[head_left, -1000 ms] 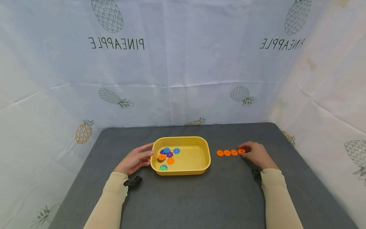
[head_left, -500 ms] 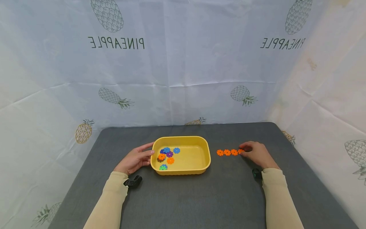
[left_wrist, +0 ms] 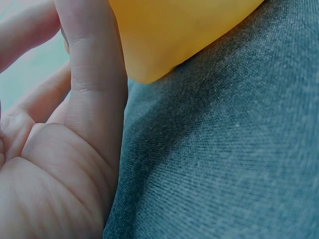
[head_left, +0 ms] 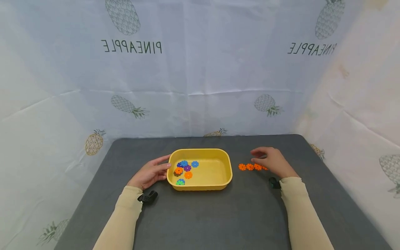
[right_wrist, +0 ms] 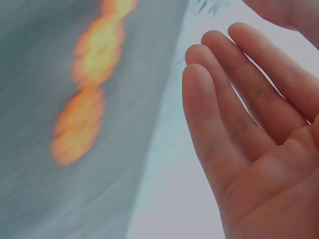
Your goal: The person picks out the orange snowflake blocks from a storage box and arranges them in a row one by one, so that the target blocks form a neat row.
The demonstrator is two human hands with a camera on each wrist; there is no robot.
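A yellow plastic tray (head_left: 218,188) stands on the table, and my left hand (head_left: 150,175) holds its left end, thumb at the rim. In the left wrist view that thumb lies beside the tray wall (left_wrist: 164,40); the fingers behind it are partly hidden. Right of the tray lies a straight row of several orange notched, flower-shaped discs (head_left: 250,167). Above the row's right end hovers my right hand (head_left: 272,162), holding nothing and hiding part of the last disc. In the right wrist view its fingers are extended, apart from the blurred discs (right_wrist: 98,55).
Inside the tray, mostly at the left, lie more discs: blue, purple (head_left: 187,168), orange (head_left: 188,175), brown and green (head_left: 180,182). The dark grey table (head_left: 200,218) meets a pale pineapple-print cloth (head_left: 200,69) at its back edge.
My right hand has let go of the row's rightmost orange disc, lifted, and moved left above the row. The left hand keeps its hold on the tray. The head view has shifted slightly.
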